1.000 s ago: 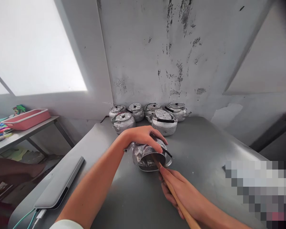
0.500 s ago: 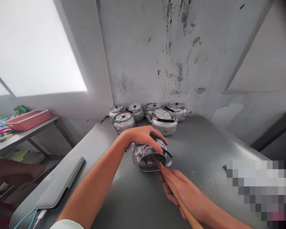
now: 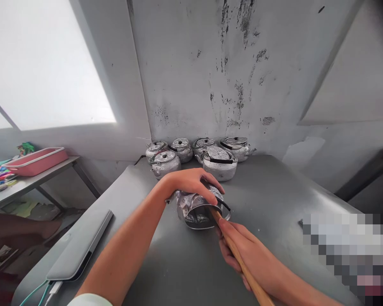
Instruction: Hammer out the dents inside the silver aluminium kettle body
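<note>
A dented silver metal kettle (image 3: 187, 208) lies tipped on the table, its round opening facing me and its spout to the left. My left hand (image 3: 196, 183) is wrapped over its upper side, thumb near the rim, holding it. My right hand (image 3: 238, 246) is closed around a wooden stick (image 3: 249, 276). The stick's far end goes into the kettle's opening, where its tip is hidden. The kettle's dark handle (image 3: 224, 204) hangs at the right of the opening.
Several lidded kettles (image 3: 220, 165) stand at the back of the grey table (image 3: 185, 267) by the stained wall. A pale padded device (image 3: 79, 246) with cables lies at the left edge. A pink basin (image 3: 36, 163) sits on a side table. A pixelated patch covers the right.
My right hand and the wooden stick have shifted slightly right and down, so the stick sits a little lower in the opening. My left hand and the kettle stay nearly still.
</note>
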### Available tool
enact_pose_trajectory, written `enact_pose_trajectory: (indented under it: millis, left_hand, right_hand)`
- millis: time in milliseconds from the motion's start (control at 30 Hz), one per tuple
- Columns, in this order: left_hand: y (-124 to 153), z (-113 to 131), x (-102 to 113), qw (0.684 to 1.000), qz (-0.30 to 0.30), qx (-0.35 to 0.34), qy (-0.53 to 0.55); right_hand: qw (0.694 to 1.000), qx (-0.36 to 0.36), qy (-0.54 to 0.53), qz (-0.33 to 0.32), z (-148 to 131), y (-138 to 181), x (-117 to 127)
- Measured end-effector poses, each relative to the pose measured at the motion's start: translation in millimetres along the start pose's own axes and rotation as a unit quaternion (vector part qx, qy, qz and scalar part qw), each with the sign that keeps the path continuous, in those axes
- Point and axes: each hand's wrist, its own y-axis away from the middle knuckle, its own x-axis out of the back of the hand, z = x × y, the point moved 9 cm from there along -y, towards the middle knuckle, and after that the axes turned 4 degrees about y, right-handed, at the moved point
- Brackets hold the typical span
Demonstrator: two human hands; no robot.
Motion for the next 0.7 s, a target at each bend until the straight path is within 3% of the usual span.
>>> enact_pose_trajectory:
  millis: [700]
  left_hand:
    - [1.2,2.1,0.1,1.0,0.001,0.004,0.004]
  right_hand:
    - [1.0,0.003,0.007,-0.018,3.6,-4.3,-2.5]
